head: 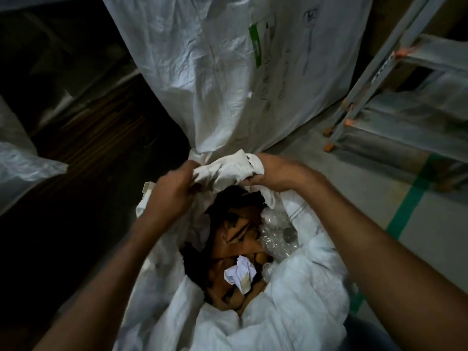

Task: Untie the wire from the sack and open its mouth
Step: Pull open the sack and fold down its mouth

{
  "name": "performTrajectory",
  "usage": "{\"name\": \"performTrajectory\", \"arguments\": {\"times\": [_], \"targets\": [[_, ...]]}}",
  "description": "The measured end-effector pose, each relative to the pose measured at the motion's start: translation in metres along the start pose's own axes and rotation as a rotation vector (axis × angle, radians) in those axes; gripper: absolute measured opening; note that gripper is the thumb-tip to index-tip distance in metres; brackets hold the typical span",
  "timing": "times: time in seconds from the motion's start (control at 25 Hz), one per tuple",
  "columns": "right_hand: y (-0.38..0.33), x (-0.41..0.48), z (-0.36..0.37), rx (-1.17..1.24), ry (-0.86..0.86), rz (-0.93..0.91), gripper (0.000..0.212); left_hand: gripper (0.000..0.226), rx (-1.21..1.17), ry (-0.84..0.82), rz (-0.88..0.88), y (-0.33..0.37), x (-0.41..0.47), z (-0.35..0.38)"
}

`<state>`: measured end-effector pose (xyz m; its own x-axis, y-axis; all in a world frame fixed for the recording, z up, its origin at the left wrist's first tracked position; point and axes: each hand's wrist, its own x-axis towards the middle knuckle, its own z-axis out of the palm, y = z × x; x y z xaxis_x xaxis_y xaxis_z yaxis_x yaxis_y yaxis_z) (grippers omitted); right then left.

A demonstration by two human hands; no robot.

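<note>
- You're on the opening step. I can't spot any wire, and the sack's mouth is already gaping, so I'd guess the tie is off.
- Your left hand and right hand each have fingers curled round the bunched far rim, close together.
- Next I'd pull those fists apart, left and right, to spread that bunch.
- The sack sits centre, near you, upright with its mouth facing up. The opening runs long near-to-far, with cardboard and paper inside.

Matt woven-plastic sack, brown cardboard scraps, crumpled white paper, glossy clear film.
</note>
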<state>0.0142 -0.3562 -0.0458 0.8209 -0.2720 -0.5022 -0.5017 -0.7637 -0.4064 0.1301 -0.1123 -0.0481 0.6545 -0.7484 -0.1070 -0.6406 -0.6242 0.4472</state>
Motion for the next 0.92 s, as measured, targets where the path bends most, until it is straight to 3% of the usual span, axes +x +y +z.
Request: {"name": "performTrajectory", "arguments": {"times": [0.04, 0.12, 0.2, 0.28, 0.36, 0.48, 0.6, 0.68, 0.8, 0.92], "targets": [[-0.012, -0.010, 0.008, -0.155, 0.167, 0.006, 0.088, 0.047, -0.176, -0.049, -0.025, -0.013, 0.007, -0.009], [-0.039, -0.030, 0.028, -0.343, 0.416, -0.237, 0.114, 0.046, -0.502, -0.206, -0.053, -0.034, 0.016, -0.029], [-0.062, -0.037, 0.035, -0.383, 0.469, -0.484, 0.103, 0.047, -0.700, -0.328, -0.070, -0.052, 0.020, -0.042], [-0.071, -0.017, 0.034, -0.371, 0.499, -0.484, 0.066, 0.049, -0.783, -0.357, -0.103, -0.059, 0.016, -0.044], [-0.079, 0.001, 0.024, -0.334, 0.399, -0.337, 0.053, 0.071, -0.639, -0.222, -0.134, -0.048, 0.005, -0.043], [-0.080, 0.014, 0.022, -0.245, 0.287, -0.130, 0.058, 0.098, 0.021, 0.013, 0.017, -0.012, -0.022, -0.022], [-0.088, 0.012, 0.028, -0.228, 0.257, -0.046, 0.059, 0.109, 0.485, 0.023, -0.022, 0.001, -0.048, 0.010], [-0.098, 0.006, 0.035, -0.297, 0.286, -0.042, 0.053, 0.101, 0.538, 0.060, -0.142, -0.018, -0.048, 0.022], [-0.106, -0.013, 0.061, -0.454, 0.554, -0.199, 0.043, 0.065, 0.462, 0.149, -0.034, -0.045, -0.040, 0.019], [-0.106, -0.022, 0.095, -0.554, 0.536, -0.398, 0.080, 0.047, 0.183, 0.068, -0.049, -0.068, -0.035, 0.003]]}}
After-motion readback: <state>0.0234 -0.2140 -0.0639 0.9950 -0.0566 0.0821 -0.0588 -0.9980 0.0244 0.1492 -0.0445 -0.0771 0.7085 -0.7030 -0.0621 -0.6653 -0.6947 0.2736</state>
